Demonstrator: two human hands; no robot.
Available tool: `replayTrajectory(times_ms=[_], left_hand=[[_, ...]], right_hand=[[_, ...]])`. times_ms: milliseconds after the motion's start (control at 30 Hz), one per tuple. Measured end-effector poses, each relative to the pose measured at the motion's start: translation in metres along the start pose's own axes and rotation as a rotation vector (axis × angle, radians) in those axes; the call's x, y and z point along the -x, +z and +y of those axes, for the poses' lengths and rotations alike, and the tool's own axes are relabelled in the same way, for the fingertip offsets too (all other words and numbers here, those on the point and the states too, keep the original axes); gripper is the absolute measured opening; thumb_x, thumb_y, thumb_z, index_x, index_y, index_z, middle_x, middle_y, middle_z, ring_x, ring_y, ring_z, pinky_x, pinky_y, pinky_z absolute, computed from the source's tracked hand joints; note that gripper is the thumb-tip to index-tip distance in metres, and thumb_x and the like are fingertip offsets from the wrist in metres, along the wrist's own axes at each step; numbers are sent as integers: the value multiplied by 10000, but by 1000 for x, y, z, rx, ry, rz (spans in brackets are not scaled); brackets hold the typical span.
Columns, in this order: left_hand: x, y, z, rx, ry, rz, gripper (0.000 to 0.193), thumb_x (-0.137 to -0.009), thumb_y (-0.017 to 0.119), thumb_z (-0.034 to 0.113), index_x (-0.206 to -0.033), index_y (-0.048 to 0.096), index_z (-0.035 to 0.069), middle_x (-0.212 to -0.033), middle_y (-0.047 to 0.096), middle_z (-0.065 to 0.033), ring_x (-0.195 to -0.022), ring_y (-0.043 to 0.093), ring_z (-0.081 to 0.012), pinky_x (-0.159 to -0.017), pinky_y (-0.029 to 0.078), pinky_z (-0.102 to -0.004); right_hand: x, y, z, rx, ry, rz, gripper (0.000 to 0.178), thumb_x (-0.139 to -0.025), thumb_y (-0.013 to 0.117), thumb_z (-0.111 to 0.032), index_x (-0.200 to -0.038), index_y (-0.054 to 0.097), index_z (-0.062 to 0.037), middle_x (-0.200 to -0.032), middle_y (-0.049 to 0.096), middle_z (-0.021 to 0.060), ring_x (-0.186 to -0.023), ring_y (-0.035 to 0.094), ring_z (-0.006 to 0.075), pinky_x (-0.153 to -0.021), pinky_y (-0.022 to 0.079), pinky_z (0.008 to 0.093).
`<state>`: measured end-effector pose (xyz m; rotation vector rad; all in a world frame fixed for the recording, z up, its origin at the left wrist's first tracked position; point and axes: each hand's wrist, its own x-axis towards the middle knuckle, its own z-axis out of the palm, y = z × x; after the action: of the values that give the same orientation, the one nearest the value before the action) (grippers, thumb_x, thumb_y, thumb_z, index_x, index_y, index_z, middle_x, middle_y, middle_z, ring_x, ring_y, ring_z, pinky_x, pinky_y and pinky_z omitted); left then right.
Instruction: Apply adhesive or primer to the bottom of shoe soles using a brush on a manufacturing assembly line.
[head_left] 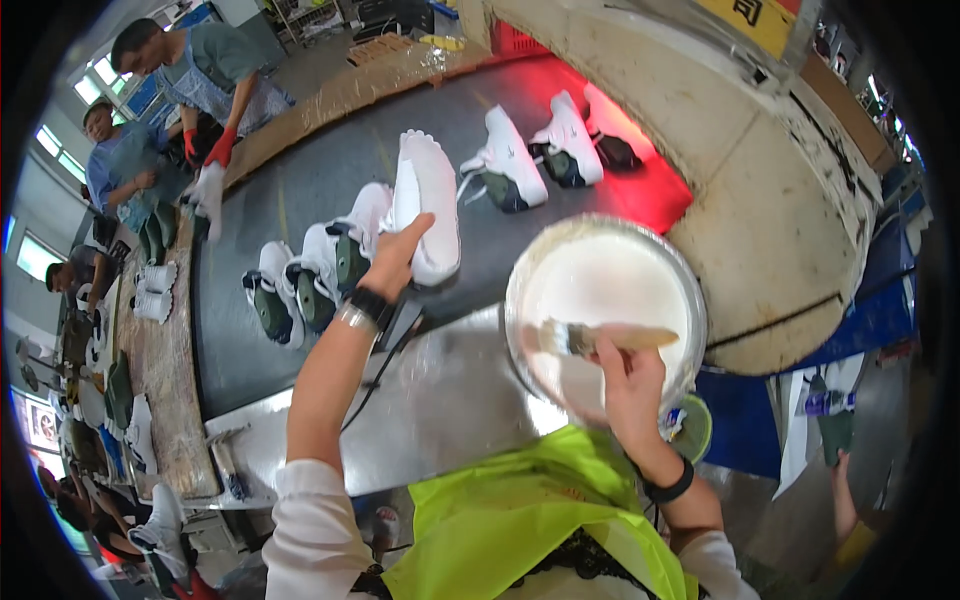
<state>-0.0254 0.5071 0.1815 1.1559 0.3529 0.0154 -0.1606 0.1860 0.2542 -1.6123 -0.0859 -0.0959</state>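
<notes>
My left hand [404, 252] grips a white shoe sole [438, 215] by its side, holding it over the dark belt with its wavy-edged end pointing away. In my right hand [632, 385] is a paintbrush [628, 338] with a wooden handle, its bristles toward the left. The brush is above a round metal basin [516, 350] of white liquid [610, 280]. Close to my left hand, several white and dark green shoes [322, 278] stand in a row. Beyond the sole stand a white and green shoe [508, 165] and two more shoes [568, 145].
The dark belt [330, 165] leads under a pale machine housing [770, 190] glowing red inside. A metal ledge [440, 385] borders its near side. Another brush [230, 470] lies at the ledge's left end. Co-workers [200, 80] in aprons handle shoes along a wooden bench [165, 390].
</notes>
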Motion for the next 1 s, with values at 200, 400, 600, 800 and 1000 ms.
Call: replayTrajectory(times_ms=[200, 400, 600, 800, 1000], left_hand=[[-160, 51, -63, -1106, -160, 1015, 1176, -608, 714, 577, -1408, 182, -100, -1375, 356, -264, -1240, 374, -409, -984, 315, -570], [-117, 0, -29, -1404, 444, 663, 1147, -692, 677, 640, -1380, 223, -158, -1441, 260, -313, -1379, 158, -453, -1074, 191, -590], [-17, -122, -45, -1407, 507, 799, 829, -643, 784, 479, -1121, 501, -136, -1108, 562, -279, -1070, 519, -427, -946, 379, -477], [-56, -132, -10, -1297, 213, 501, 674, -698, 715, 584, -853, 651, -69, -802, 659, -246, -736, 629, -383, -653, 467, -495], [-70, -196, 11, -1502, 385, 485, 698, -662, 736, 566, -767, 651, -119, -813, 658, -300, -815, 642, -445, -765, 481, -507]], right_hand=[[-35, -2, 6, 73, 40, 81, 170, -939, 554, -59, -1078, 543, 40, -996, 621, 108, -860, 621, 145, -768, 542, 279], [-39, 10, -6, -9, 88, -15, 150, -930, 558, -36, -1062, 547, 34, -966, 616, 93, -850, 607, 131, -750, 519, 258], [-27, 7, -17, -62, 48, -30, 160, -939, 550, -57, -1077, 546, 23, -981, 621, 85, -863, 607, 122, -752, 519, 258], [-21, 2, 18, 9, -34, 2, 183, -910, 579, -11, -1090, 584, 20, -1014, 637, 86, -917, 642, 179, -781, 569, 294], [8, 31, -8, 71, -152, 44, 207, -895, 627, -111, -1059, 589, 9, -886, 671, 89, -845, 667, 151, -730, 533, 284]])
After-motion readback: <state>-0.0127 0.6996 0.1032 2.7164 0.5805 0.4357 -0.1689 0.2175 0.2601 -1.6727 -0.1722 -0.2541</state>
